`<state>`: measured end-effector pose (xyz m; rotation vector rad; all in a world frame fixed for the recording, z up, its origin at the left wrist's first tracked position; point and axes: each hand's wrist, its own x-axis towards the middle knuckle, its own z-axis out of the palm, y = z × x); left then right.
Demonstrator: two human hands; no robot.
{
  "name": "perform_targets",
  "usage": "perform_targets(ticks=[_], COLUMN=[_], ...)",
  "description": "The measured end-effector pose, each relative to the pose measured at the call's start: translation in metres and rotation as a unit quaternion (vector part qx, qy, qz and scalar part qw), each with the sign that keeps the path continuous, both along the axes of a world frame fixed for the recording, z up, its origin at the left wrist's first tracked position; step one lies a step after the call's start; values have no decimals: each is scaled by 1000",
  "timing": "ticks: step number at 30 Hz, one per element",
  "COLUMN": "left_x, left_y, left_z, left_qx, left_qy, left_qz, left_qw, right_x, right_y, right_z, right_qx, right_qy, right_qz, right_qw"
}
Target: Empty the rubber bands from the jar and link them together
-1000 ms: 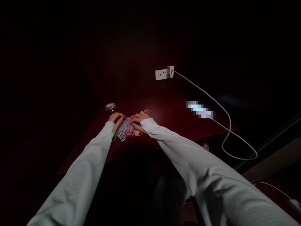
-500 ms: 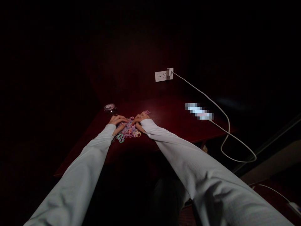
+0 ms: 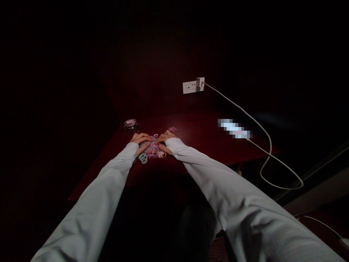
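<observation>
A heap of small pastel elastic bands (image 3: 151, 151) lies on a dark red table (image 3: 196, 145). My left hand (image 3: 141, 139) rests on the left side of the heap, fingers curved over the bands. My right hand (image 3: 164, 140) rests on the right side, fingers bent down onto the bands. The two hands cup the pile between them. A few pink bands (image 3: 172, 129) lie apart, just beyond my right hand. Both arms wear long pale sleeves.
A small round container (image 3: 130, 123) stands behind my left hand. A white wall socket with a charger (image 3: 194, 86) feeds a white cable (image 3: 268, 145) to a blurred-out device (image 3: 235, 129) on the table's right. The room is very dark.
The hands have drawn closer together and the heap between them is more compact. The view has shifted slightly.
</observation>
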<state>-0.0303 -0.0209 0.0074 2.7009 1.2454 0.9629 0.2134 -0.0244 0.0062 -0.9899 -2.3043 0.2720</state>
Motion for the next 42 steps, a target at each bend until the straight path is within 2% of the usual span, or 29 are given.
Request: perform_targets(ticks=[3, 7, 11, 17, 29, 36, 42], left_x=[-1, -2, -2, -1, 0, 2, 1], left_y=[2, 1, 0, 3, 2, -1, -1], left_z=[-1, 1, 1, -1, -2, 3, 4], left_qx=[-5, -6, 1, 13, 16, 10, -1], left_qy=[5, 16, 14, 9, -13, -22, -17], left_qz=[2, -6, -6, -20, -13, -13, -24], left_qw=[1000, 1000, 1000, 1000, 1000, 1000, 1000], right_x=[-1, -4, -7, -11, -11, -15, -15], right_y=[3, 7, 5, 0, 13, 16, 14], right_z=[-2, -1, 3, 1, -8, -14, -13], right_qx=[-23, -92, -133, -113, -74, -39, -40], right_qy=[22, 60, 54, 64, 124, 142, 143], right_qz=[-8, -79, -101, -88, -49, -28, -22], right_qw=[999, 991, 984, 988, 988, 989, 989])
